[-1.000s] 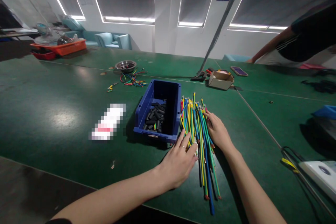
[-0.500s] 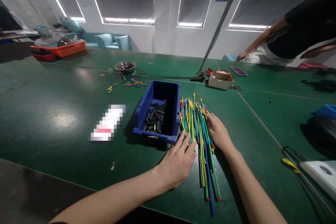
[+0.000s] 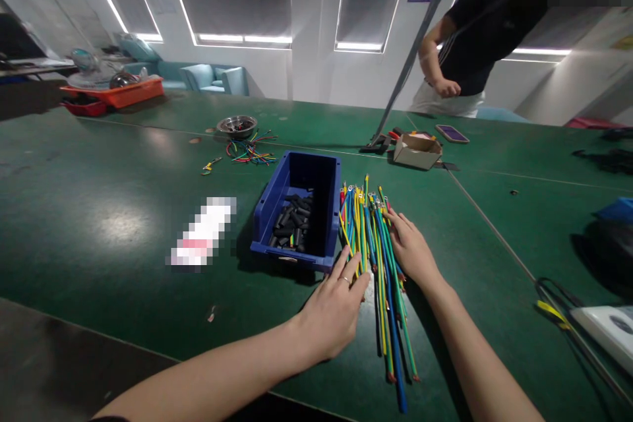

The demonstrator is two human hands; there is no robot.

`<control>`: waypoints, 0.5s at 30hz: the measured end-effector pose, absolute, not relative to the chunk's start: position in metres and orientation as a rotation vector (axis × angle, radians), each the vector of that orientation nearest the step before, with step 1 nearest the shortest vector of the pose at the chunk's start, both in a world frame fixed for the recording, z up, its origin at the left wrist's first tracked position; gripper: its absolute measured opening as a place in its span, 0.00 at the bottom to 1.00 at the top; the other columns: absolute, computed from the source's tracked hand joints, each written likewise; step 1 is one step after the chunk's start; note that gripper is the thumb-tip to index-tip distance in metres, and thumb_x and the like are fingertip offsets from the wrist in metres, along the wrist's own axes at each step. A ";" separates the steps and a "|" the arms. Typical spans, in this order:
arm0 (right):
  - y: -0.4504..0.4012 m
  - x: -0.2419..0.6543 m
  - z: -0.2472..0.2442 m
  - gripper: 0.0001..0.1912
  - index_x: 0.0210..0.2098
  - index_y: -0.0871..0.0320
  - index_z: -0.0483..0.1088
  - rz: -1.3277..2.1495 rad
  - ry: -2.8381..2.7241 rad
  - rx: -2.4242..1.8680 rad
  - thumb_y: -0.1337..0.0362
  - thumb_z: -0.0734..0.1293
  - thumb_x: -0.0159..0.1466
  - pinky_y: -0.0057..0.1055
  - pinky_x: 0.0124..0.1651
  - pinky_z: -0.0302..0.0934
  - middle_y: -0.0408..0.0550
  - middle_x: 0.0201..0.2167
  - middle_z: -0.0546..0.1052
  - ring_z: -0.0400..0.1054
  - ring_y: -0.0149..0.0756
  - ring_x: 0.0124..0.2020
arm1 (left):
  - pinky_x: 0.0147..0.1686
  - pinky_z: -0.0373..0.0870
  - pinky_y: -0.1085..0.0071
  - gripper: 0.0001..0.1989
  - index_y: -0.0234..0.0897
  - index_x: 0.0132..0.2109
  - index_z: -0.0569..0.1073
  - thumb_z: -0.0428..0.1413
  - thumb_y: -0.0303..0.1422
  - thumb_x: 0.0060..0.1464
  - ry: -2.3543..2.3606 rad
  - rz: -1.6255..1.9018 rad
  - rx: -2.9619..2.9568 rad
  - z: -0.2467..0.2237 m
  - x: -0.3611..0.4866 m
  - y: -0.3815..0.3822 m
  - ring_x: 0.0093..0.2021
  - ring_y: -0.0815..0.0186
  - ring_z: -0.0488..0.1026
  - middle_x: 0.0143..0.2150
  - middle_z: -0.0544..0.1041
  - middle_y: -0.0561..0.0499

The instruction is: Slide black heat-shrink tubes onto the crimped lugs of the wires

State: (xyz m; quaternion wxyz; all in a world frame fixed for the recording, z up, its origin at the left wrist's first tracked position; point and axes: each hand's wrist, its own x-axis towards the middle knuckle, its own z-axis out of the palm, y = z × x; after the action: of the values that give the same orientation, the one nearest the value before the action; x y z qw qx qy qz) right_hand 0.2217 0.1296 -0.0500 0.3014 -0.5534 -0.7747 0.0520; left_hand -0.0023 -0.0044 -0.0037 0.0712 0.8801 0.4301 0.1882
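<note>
Several yellow, green and blue wires (image 3: 383,277) lie side by side on the green table, with metal terminals at their far ends. My left hand (image 3: 333,310) rests at their left side, fingers spread, fingertips touching the shorter wires. Along the right edge of the wires lies my right hand (image 3: 413,247), its fingers extended and touching them near the terminals. Neither hand is closed round anything. Just left of the wires stands a blue bin (image 3: 262,214) holding black sleeves (image 3: 291,221).
Behind the bin are a metal bowl (image 3: 237,125) and loose thin wires (image 3: 252,150). A cardboard box (image 3: 417,151), a metal pole (image 3: 418,46) and a phone (image 3: 452,134) are farther back. A person (image 3: 475,33) stands across the table. A white device (image 3: 606,333) sits at right.
The person across the table has moved left and shows more of the upper body. My hands have hardly moved, and the wires lie almost as before.
</note>
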 end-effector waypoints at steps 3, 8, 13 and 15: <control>0.130 0.222 -0.048 0.19 0.54 0.56 0.66 0.165 -2.025 -1.483 0.56 0.63 0.66 0.46 0.52 0.64 0.52 0.55 0.68 0.67 0.40 0.51 | 0.69 0.50 0.56 0.21 0.28 0.60 0.62 0.47 0.25 0.61 1.263 0.559 2.676 0.002 -0.003 -0.004 0.72 0.53 0.40 0.65 0.62 0.37; 0.130 0.227 -0.044 0.18 0.53 0.57 0.66 0.215 -1.889 -1.628 0.56 0.63 0.66 0.43 0.49 0.66 0.52 0.52 0.70 0.68 0.38 0.48 | 0.69 0.50 0.58 0.19 0.28 0.59 0.64 0.43 0.35 0.67 1.303 0.575 2.681 0.004 -0.003 -0.006 0.72 0.54 0.42 0.64 0.63 0.37; 0.131 0.225 -0.039 0.18 0.52 0.57 0.67 0.348 -1.831 -1.787 0.56 0.64 0.66 0.41 0.47 0.66 0.51 0.51 0.71 0.69 0.37 0.46 | 0.65 0.58 0.53 0.22 0.30 0.61 0.61 0.49 0.36 0.64 1.399 0.601 2.650 -0.005 -0.001 -0.006 0.71 0.50 0.42 0.68 0.56 0.34; 0.132 0.219 -0.036 0.17 0.51 0.57 0.68 0.423 -1.837 -1.814 0.56 0.64 0.66 0.40 0.47 0.66 0.50 0.51 0.71 0.69 0.37 0.46 | 0.65 0.57 0.54 0.23 0.30 0.62 0.59 0.49 0.32 0.62 1.379 0.620 2.678 -0.006 0.000 -0.005 0.71 0.51 0.43 0.68 0.56 0.34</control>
State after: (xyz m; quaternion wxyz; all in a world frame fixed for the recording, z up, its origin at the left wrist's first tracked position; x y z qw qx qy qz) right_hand 0.2192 0.1321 -0.0362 0.2597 -0.6696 -0.6781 0.1562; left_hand 0.0001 -0.0053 -0.0061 0.0333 0.8703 0.4482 0.2014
